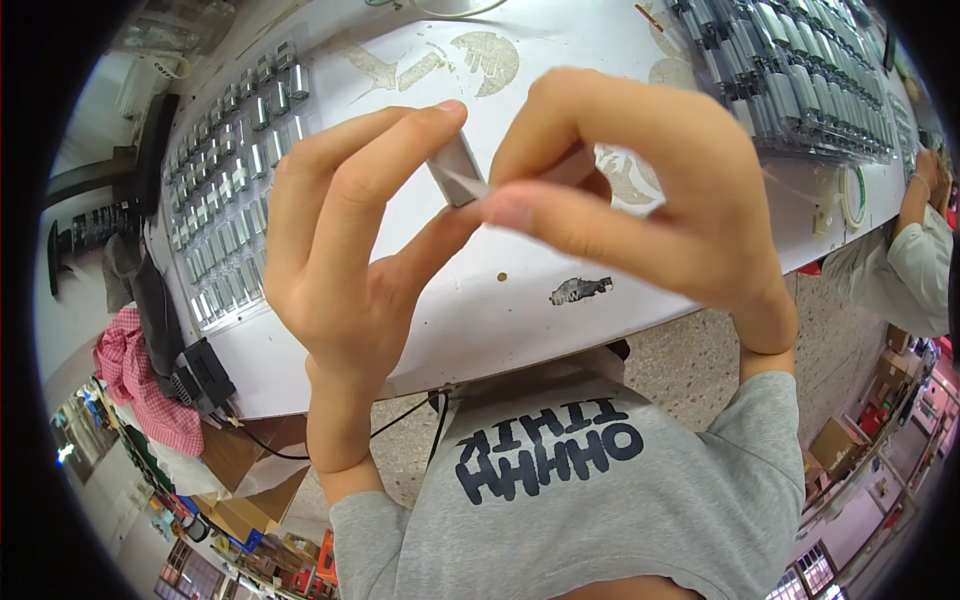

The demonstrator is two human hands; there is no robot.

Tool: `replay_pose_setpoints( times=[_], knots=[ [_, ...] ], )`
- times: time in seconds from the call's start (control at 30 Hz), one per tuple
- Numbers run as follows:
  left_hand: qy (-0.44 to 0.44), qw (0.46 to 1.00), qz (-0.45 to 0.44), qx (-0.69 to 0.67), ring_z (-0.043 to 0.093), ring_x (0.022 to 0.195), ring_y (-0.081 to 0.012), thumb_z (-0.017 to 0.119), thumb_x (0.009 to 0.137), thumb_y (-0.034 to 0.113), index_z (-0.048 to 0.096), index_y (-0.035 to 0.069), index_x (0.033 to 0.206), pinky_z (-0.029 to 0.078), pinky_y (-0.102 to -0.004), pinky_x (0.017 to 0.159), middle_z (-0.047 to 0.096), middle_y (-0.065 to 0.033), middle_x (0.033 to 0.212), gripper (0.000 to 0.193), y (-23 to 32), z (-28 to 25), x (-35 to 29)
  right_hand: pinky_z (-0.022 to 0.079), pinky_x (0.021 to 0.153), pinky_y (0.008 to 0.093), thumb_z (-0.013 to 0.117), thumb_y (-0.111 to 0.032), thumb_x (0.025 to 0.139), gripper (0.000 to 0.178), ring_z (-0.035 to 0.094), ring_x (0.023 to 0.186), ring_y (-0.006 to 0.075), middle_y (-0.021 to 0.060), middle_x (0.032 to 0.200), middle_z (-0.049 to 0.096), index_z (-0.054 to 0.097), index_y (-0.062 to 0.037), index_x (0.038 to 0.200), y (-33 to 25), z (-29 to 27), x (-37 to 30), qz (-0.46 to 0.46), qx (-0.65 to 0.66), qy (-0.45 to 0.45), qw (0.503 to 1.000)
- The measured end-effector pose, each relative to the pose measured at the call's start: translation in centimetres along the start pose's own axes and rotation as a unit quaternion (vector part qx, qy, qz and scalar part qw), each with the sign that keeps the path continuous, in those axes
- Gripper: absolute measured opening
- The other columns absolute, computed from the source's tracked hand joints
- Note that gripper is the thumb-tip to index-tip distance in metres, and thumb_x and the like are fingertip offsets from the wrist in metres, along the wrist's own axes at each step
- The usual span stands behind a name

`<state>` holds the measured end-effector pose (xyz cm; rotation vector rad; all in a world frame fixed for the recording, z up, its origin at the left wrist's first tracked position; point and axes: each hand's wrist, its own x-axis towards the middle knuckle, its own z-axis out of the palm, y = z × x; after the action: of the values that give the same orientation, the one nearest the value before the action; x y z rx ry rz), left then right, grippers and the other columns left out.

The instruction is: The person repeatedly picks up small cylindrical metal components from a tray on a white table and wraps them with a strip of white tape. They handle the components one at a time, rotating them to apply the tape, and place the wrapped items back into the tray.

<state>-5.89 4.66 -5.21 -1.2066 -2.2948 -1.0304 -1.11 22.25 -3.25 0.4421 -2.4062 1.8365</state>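
Note:
My left hand [345,215] holds a small grey rectangular block [456,168] upright, its fingertips on the top end and its thumb at the lower end. Close against the block, my right hand [670,190] is closed in a pinch, thumb to forefinger, slightly smeared by motion. A thin pale strip [463,184], like a film, runs from the block's face to that pinch. Whether it is still stuck to the block I cannot tell. Both hands are above the white table [440,320].
On the left lies a clear tray [215,322] with rows of shiny metal blocks. Stacked trays [800,75] of similar pieces stand at the far right. A black power adapter [207,375] and a red checked cloth [150,375] are at the left edge. Another person's arm [915,205] shows at right.

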Motion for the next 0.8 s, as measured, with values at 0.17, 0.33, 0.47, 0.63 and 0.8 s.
replay_pose_setpoints(
  times=[0.17,0.33,0.47,0.63,0.8],
  knots=[
    [0.023,1.000,0.001,0.011,0.056,0.079,-0.0192,0.073,0.052,0.006,0.061,0.003,0.096,0.044,-0.0273,0.067,0.060,-0.0076,0.088,0.046,0.0,0.5,0.0,0.030,0.044,0.0192,0.066,0.000,0.069,0.009,0.041,0.049,0.0067,0.0005,0.056,0.048,0.056,-0.0016,0.071,1.0,1.1,-0.3,-0.136,-0.079,0.033,0.987],
    [0.027,0.999,-0.016,0.040,0.057,0.080,-0.0188,0.072,0.057,0.002,0.060,-0.001,0.094,0.046,-0.0272,0.072,0.062,-0.0086,0.091,0.039,0.9,0.3,-0.1,0.028,0.042,0.0178,0.062,-0.001,0.071,0.007,0.040,0.048,0.0042,-0.0010,0.055,0.047,0.055,-0.0001,0.069,0.2,0.4,-0.1,-0.041,-0.002,0.047,0.998],
    [0.034,0.999,-0.015,0.035,0.057,0.080,-0.0184,0.072,0.055,0.000,0.060,0.000,0.094,0.046,-0.0272,0.071,0.062,-0.0079,0.092,0.041,0.6,0.5,-0.1,0.028,0.042,0.0174,0.060,-0.001,0.071,0.007,0.039,0.047,0.0030,-0.0012,0.055,0.047,0.054,0.0005,0.068,0.2,0.2,-0.1,-0.011,0.012,0.042,0.999],
    [0.055,0.998,-0.020,0.039,0.057,0.081,-0.0187,0.071,0.056,-0.002,0.059,0.000,0.095,0.045,-0.0280,0.074,0.062,-0.0074,0.093,0.041,0.6,0.4,-0.2,0.027,0.042,0.0174,0.060,-0.001,0.072,0.007,0.039,0.047,0.0029,-0.0013,0.055,0.047,0.054,0.0004,0.067,0.2,0.1,-0.1,-0.012,0.011,0.039,0.999],
    [0.034,0.998,-0.021,0.039,0.057,0.081,-0.0198,0.071,0.055,-0.002,0.059,0.000,0.094,0.044,-0.0284,0.074,0.062,-0.0080,0.092,0.040,0.9,0.4,0.1,0.027,0.041,0.0175,0.060,-0.001,0.072,0.007,0.039,0.047,0.0029,-0.0008,0.056,0.048,0.054,0.0005,0.068,0.2,-0.3,-0.1,-0.004,0.014,0.026,1.000]
  ],
)
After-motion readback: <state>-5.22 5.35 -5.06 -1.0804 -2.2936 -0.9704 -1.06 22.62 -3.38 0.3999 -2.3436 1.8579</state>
